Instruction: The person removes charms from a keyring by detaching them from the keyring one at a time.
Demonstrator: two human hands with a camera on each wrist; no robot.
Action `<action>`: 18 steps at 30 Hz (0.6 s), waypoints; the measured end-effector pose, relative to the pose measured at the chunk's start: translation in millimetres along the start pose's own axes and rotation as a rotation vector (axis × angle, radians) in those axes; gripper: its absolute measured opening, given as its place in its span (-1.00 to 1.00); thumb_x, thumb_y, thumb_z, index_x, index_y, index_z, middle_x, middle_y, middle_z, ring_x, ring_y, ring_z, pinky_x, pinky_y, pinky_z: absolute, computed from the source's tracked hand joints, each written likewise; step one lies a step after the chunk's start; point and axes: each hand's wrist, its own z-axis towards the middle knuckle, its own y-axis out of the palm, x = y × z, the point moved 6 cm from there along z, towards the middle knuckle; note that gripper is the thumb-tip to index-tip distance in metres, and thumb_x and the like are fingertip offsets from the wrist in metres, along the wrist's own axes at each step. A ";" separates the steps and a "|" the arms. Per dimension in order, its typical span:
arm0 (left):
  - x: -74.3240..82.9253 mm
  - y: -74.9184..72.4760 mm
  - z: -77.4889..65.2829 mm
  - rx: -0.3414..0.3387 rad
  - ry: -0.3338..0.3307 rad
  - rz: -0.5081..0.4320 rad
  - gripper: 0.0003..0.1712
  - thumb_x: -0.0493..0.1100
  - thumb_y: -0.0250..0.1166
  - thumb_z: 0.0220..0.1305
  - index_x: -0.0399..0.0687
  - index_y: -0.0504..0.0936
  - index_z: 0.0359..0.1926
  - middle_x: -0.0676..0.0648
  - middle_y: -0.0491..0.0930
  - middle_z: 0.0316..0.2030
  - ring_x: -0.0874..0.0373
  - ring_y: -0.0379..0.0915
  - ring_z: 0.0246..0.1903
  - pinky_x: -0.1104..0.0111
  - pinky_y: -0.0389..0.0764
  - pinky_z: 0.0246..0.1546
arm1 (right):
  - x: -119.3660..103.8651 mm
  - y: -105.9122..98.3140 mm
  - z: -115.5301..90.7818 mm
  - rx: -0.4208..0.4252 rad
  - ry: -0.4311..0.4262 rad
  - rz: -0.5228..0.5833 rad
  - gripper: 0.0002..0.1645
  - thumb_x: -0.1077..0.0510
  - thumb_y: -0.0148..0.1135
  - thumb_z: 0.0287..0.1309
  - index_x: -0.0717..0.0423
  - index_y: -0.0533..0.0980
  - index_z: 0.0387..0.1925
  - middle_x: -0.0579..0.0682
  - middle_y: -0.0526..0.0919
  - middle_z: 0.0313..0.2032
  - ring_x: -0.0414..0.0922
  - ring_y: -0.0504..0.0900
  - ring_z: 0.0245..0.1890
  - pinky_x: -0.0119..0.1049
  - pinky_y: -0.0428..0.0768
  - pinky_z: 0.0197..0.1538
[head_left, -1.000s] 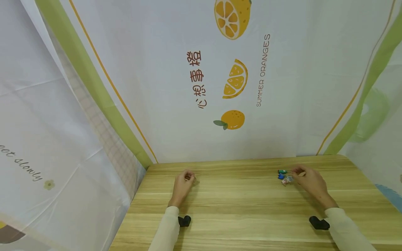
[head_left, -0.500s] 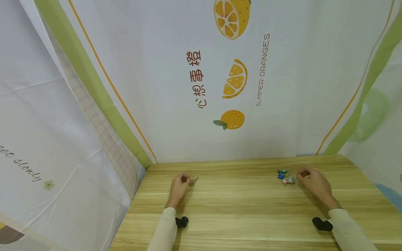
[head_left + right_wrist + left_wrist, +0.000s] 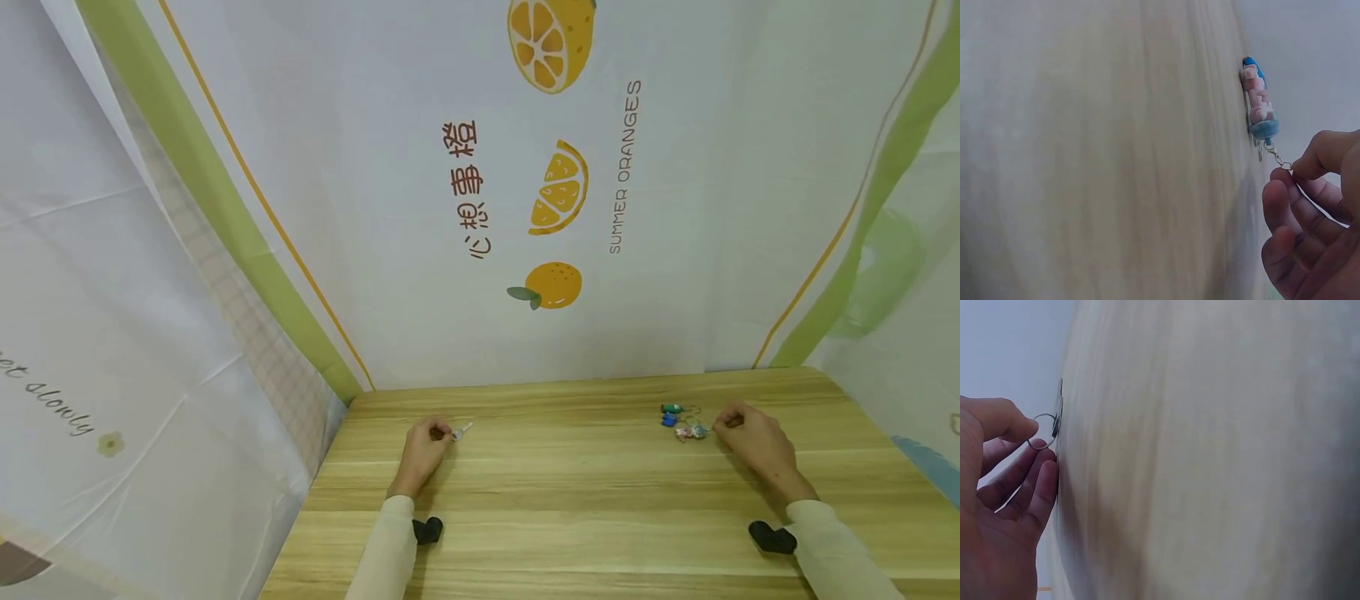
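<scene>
At the left of the table, my left hand [image 3: 426, 454] pinches a thin metal key ring [image 3: 1055, 424] between thumb and fingertip. Silvery keys [image 3: 467, 427] on that ring lie on the wood, pointing away to the right; their exact number is hard to tell. Over on the right, my right hand [image 3: 759, 442] pinches the end of a small chain [image 3: 1279, 159] with thumb and index finger. This chain leads to a keychain [image 3: 1259, 97] with pink and blue charms lying on the table. In the head view its charms look like green, blue, pink and pale small figures.
Beneath both hands is a wood-grain table [image 3: 570, 492]. A white curtain [image 3: 420, 333] printed with oranges hangs behind the table's far edge, and more cloth [image 3: 150, 350] hangs at the left. Black camera mounts [image 3: 772, 537] sit at both wrists.
My left hand has drawn slightly left and nearer, and the keys have come into clearer view. My right hand has moved slightly right, away from the charms, with the chain end pinched.
</scene>
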 end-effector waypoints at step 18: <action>-1.7 1.7 -1.5 -0.046 -0.008 0.009 -0.87 -0.45 0.35 0.32 -0.31 0.69 -0.12 -0.24 0.64 -0.05 -0.03 0.59 -0.08 0.10 0.68 0.01 | 10.6 -0.8 -3.0 -0.014 0.017 -0.023 -0.77 0.08 0.16 0.41 0.16 0.62 -0.16 0.19 0.74 -0.21 -0.01 0.67 -0.30 -0.21 0.49 -0.37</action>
